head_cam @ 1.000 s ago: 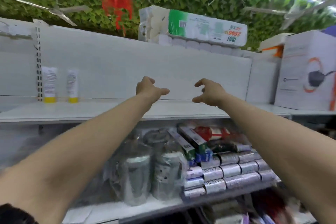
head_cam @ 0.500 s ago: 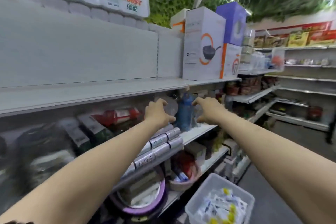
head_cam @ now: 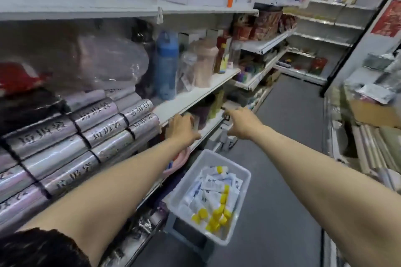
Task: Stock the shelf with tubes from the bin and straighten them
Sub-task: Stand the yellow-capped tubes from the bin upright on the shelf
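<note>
Head view: left hand (head_cam: 181, 128), right hand (head_cam: 243, 123) outstretched, loosely curled, empty (bin (head_cam: 184, 182) of tubes (head_cam: 213, 193) below).

Clear plastic bin (head_cam: 188, 176) in aisle, just right of white metal shelving (head_cam: 195, 95); white yellow-capped tubes (head_cam: 211, 186) piled in it. Silver foil rolls (head_cam: 99, 119) stacked on shelf, blue plastic bottle (head_cam: 166, 65) to their right.

My left arm (head_cam: 108, 193): short black sleeve (head_cam: 32, 247), well back from my left hand (head_cam: 182, 130). My right arm (head_cam: 325, 171): bare up from my right hand (head_cam: 243, 123).
</note>
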A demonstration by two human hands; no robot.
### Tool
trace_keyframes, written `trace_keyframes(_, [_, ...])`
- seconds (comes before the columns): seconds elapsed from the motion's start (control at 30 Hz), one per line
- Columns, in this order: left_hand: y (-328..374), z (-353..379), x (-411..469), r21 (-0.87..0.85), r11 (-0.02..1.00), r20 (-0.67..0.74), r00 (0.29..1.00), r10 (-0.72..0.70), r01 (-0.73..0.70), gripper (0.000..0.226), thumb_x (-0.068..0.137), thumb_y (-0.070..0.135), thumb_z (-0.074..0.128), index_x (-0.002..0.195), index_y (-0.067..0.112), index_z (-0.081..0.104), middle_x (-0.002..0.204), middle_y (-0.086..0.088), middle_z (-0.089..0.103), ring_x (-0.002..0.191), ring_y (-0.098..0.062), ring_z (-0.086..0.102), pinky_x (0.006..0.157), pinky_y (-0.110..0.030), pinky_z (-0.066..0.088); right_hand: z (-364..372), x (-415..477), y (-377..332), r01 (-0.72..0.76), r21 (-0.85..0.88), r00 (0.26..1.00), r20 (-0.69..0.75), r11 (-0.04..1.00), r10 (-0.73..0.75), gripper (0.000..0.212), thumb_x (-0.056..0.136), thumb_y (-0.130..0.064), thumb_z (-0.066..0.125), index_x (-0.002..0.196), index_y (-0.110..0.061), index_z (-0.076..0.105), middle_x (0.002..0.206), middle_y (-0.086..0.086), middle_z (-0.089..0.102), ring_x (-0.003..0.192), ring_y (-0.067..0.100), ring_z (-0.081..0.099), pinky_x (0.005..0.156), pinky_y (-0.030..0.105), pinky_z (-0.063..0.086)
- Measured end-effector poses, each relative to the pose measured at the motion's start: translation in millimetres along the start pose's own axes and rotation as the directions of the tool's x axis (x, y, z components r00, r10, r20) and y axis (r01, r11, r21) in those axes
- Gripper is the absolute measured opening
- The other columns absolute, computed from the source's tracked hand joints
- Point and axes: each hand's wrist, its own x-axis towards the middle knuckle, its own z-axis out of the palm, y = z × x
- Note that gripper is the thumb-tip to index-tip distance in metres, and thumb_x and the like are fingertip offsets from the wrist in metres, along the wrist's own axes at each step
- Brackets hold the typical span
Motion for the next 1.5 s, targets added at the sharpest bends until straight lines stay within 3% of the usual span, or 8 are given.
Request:
trace_keyframes(0.23, [-54,117,36,0.028,0.971,0.261,0.935,-0.238,0.239,0.071,0.069,0.039,0.081,0.129,0.014,0.052,0.125,-0.014,0.052,0.116,-0.034,0.050,0.093,-0.036,0.044,121,55,44,-0.062,0.120,0.960,0.280,0.991,0.026,0.058,0.084,-0.032,0.075,0.135,-0.018,0.051,0.132,0.014,0.056,0.120,0.034,0.051,0.085,0.036,0.044])
trace_keyframes(0.43, [-92,220,23,0.011,0.846,0.412,0.768,-0.490,0.533,0.064,0.071,0.044,0.081,0.121,0.013,0.056,0.126,-0.012,0.057,0.115,-0.029,0.055,0.091,-0.033,0.044,232,72,82,-0.211,0.253,0.830,0.557,0.944,0.036,0.053,0.082,-0.035,0.078,0.128,-0.017,0.059,0.133,0.008,0.058,0.122,0.025,0.054,0.093,0.029,0.041])
trace_keyframes(0.6, [-107,286,9,-0.050,0.623,0.471,0.568,-0.674,0.781,0.060,0.079,0.043,0.076,0.125,0.012,0.052,0.130,-0.008,0.055,0.114,-0.025,0.055,0.081,-0.028,0.042,322,83,106,-0.367,0.354,0.670,0.742,0.860,-0.019,0.048,0.080,-0.042,0.078,0.118,-0.016,0.065,0.121,0.004,0.063,0.109,0.020,0.059,0.084,0.024,0.043])
trace_keyframes(0.8, [-103,350,4,-0.136,0.316,0.449,0.343,-0.825,0.939,0.055,0.082,0.047,0.072,0.123,0.014,0.055,0.128,-0.008,0.058,0.111,-0.025,0.058,0.081,-0.028,0.044,400,91,121,-0.599,0.346,0.470,0.882,0.722,-0.032,0.043,0.080,-0.042,0.078,0.105,-0.009,0.066,0.084,0.003,0.062,0.081,0.022,0.060,0.082,0.040,0.055])
trace_keyframes(0.93, [-101,371,-4,-0.180,0.189,0.420,0.249,-0.873,0.965,0.052,0.083,0.047,0.071,0.121,0.014,0.057,0.125,-0.007,0.058,0.098,-0.021,0.057,0.077,-0.027,0.043,429,93,117,-0.692,0.310,0.362,0.930,0.652,-0.058,0.041,0.082,-0.041,0.076,0.103,-0.007,0.068,0.090,0.010,0.065,0.081,0.022,0.062,0.081,0.041,0.058])
trace_keyframes(1.17, [-117,379,-6,-0.205,0.091,0.387,0.166,-0.907,0.975,0.060,0.086,0.050,0.066,0.134,0.015,0.054,0.135,-0.008,0.056,0.121,-0.027,0.054,0.100,-0.035,0.045,457,94,104,-0.762,0.298,0.309,0.947,0.574,-0.082,0.035,0.080,-0.031,0.081,0.100,-0.005,0.068,0.097,0.014,0.073,0.091,0.028,0.072,0.084,0.045,0.059])
trace_keyframes(1.33, [-123,387,-5,-0.191,0.116,0.370,0.181,-0.911,0.975,0.058,0.088,0.050,0.063,0.135,0.016,0.054,0.136,-0.006,0.056,0.123,-0.026,0.054,0.102,-0.035,0.044,467,97,101,-0.695,0.319,0.351,0.933,0.644,-0.083,0.034,0.064,-0.035,0.091,0.071,-0.017,0.063,0.082,0.011,0.075,0.081,0.028,0.074,0.080,0.044,0.060])
trace_keyframes(1.5, [-124,392,-6,-0.214,0.093,0.317,0.159,-0.935,0.972,0.049,0.086,0.049,0.066,0.123,0.018,0.062,0.125,-0.003,0.063,0.115,-0.023,0.058,0.097,-0.034,0.048,462,105,109,-0.769,0.301,0.262,0.953,0.563,-0.152,0.038,0.071,-0.021,0.089,0.096,0.000,0.069,0.095,0.019,0.074,0.087,0.033,0.072,0.083,0.045,0.060])
